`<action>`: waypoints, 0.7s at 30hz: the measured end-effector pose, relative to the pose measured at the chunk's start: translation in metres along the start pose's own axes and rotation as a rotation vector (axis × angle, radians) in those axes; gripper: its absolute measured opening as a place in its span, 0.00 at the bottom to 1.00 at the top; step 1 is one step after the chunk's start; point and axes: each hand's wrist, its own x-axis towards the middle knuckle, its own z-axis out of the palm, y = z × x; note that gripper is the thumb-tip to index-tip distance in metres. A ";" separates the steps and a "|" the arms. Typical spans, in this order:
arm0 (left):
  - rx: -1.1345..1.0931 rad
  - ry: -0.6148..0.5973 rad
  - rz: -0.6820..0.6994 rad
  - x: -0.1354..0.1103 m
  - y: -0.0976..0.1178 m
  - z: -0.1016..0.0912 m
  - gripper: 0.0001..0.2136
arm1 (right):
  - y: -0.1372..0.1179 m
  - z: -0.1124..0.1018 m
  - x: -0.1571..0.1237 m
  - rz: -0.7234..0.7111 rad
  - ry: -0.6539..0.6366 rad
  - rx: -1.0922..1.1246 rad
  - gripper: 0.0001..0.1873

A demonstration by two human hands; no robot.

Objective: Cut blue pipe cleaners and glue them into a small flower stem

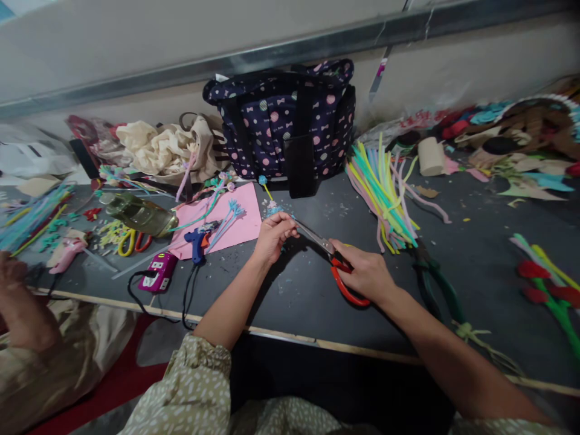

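Observation:
My right hand (368, 273) grips a pair of scissors (327, 246) with red handles, their blades pointing left toward my other hand. My left hand (275, 234) is closed in a pinch at the blade tips. What lies between its fingers is too small to make out; a bit of blue shows by the fingertips. Just behind that hand lie blue fluffy clippings (273, 210) on the dark table (299, 320). To its left, a blue glue gun (196, 244) and blue-tipped pipe cleaner stems (233, 211) rest on a pink sheet (247, 205).
A dark patterned bag (267, 121) stands at the back, a black phone (299, 166) leaning on it. Bundled pipe cleaners (385, 193) and green-handled pliers (437, 281) lie right. A bottle (140, 214), a magenta power strip (158, 272) and a co-worker's hand (13, 275) are left.

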 end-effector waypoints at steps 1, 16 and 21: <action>0.002 0.003 -0.002 0.000 0.001 0.000 0.09 | 0.000 0.000 0.000 -0.001 0.004 0.004 0.24; -0.005 -0.008 0.024 0.003 -0.001 -0.004 0.08 | 0.002 -0.001 0.005 0.078 -0.001 0.032 0.21; 0.001 -0.027 0.016 0.002 -0.001 -0.003 0.09 | 0.007 -0.008 0.006 0.114 0.050 0.030 0.22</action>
